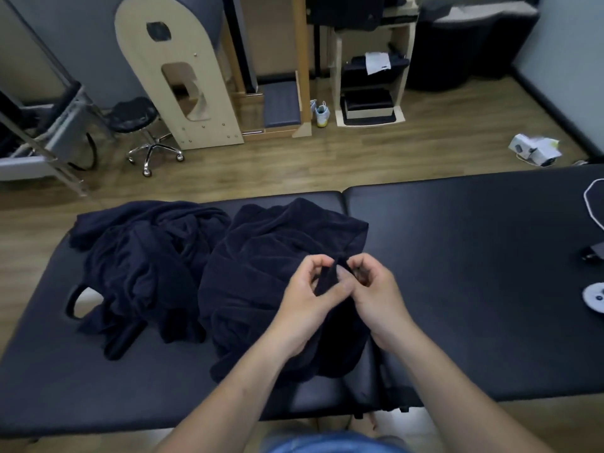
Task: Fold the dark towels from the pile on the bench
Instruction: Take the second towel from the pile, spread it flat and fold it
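While facing the bench, pinched a raised fold of the dark towel with left hand and right hand together, fingers curled, beside the crumpled pile.

A person stands at a black padded bench, seen from above. Both bare hands meet over a crumpled dark towel at the bench's middle. The left hand and right hand each pinch a raised bit of its edge, fingers curled, nearly touching. To the left lies a loose pile of dark towels, just beside the held one. Beyond, on the wooden floor, stand a wheeled stool and a pale wooden arch.
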Motion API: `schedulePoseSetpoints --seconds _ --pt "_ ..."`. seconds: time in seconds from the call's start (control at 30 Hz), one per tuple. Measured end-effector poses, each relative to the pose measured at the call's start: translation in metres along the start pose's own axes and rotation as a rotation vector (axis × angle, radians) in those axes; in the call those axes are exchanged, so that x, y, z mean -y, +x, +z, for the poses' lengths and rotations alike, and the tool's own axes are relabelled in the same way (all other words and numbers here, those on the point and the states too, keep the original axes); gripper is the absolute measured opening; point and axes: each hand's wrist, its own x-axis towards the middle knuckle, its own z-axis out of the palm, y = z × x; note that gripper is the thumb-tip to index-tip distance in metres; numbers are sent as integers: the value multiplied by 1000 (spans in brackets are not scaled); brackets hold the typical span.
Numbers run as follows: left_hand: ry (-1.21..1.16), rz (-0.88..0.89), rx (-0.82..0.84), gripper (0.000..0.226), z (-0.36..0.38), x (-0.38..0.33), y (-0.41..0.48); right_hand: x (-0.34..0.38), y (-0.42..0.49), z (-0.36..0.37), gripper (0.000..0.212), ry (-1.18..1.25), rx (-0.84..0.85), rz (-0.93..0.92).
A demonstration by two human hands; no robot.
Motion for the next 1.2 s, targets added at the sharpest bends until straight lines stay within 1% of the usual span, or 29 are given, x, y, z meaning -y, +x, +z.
schedulePoseSetpoints --seconds 0.03,0.1,0.13,0.2,0.27,0.3,0.33,0.4,0.5,0.57,0.63,0.7,0.77,0.8,0.83,0.87,0.93,0.97,1.0,1.03,1.1,1.17,1.2 --pt "26 8 1 19 -1 -1 1 -1 -1 -1 21 -1 1 -1" --pt "57 24 -11 4 -6 -6 4 0 -4 -4 23 20 -4 2" --pt "88 36 -35 8 -7 -8 5 2 -5 -5 24 34 -14 9" --pt "208 91 -150 17 -10 -8 10 5 -7 -6 22 69 -51 22" --pt "348 200 -309 18 -9 -10 11 8 -7 -8 22 107 -96 18" --pt "366 247 -359 16 -7 -12 10 10 -7 -8 21 116 -115 5" --pt "334 273 -363 15 -4 -14 9 12 -7 -9 17 99 -129 -19" --pt "261 272 -297 17 4 -18 7 15 -7 -8 6 4 -173 -94" --pt "251 251 -235 22 17 -20 1 20 -10 -2 27 -161 -242 -215" --pt "226 244 -251 24 21 -19 1 22 -14 2 28 -203 -254 -288" --pt "198 240 -243 20 21 -19 0 23 -15 3 27 -254 -247 -309" --pt "158 245 -191 18 19 -20 0 25 -15 0 31 -203 -173 -263" --pt "127 249 -155 26 14 -22 2 30 -13 -3 42 -14 -36 -160" --pt "111 251 -138 25 9 -23 3 33 -11 -5 48 64 19 -103" --pt "107 255 -115 24 5 -23 5 36 -9 -8 52 90 50 -68" --pt "122 263 -89 24 1 -24 8 40 -5 -11 50 47 57 -71" --pt "173 268 -19 24 -3 -29 12 48 7 -21 35 -255 32 -192" --pt "200 282 22 23 -5 -34 16 54 13 -26 34 -368 60 -228" --pt "226 310 61 21 -6 -41 19 63 20 -31 36 -415 119 -237" --pt "248 344 87 20 -8 -49 24 72 26 -34 32 -408 211 -229" --pt "254 402 107 15 -10 -67 32 93 34 -36 17 -406 362 -248" --pt "202 425 66 13 -15 -84 37 112 42 -31 9 -436 385 -299" --pt "172 439 28 15 -18 -92 40 120 46 -29 8 -460 371 -321"
